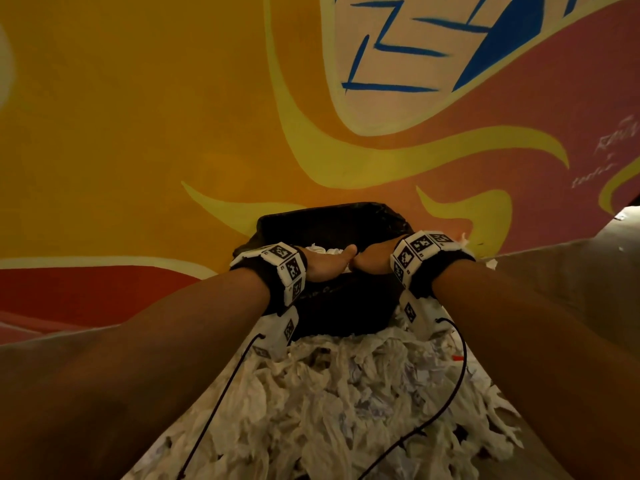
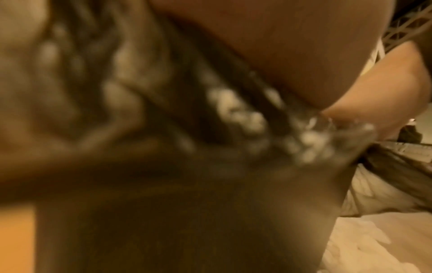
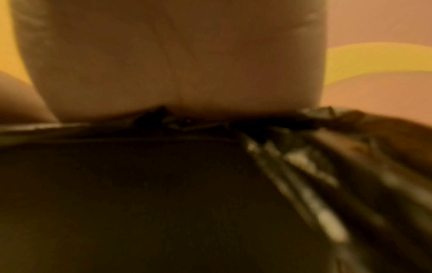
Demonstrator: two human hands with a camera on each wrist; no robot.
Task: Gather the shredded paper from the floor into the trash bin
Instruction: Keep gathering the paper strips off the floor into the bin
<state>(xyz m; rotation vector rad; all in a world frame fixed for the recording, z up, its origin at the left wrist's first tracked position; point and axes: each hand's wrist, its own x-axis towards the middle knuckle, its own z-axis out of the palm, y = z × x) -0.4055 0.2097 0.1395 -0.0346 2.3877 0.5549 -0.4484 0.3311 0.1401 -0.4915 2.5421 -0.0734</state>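
Both hands, the left hand and right hand, meet over the mouth of the trash bin, seemingly dropping a load, fingers hidden so grip unclear; next likely a reach back to the shredded paper heaped behind the wrists.

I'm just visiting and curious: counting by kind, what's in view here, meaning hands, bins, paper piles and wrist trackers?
Hands: 2, left hand and right hand
Trash bin: 1
Shredded paper pile on the floor: 1
Wrist trackers: 2, left wrist tracker and right wrist tracker
Total: 6
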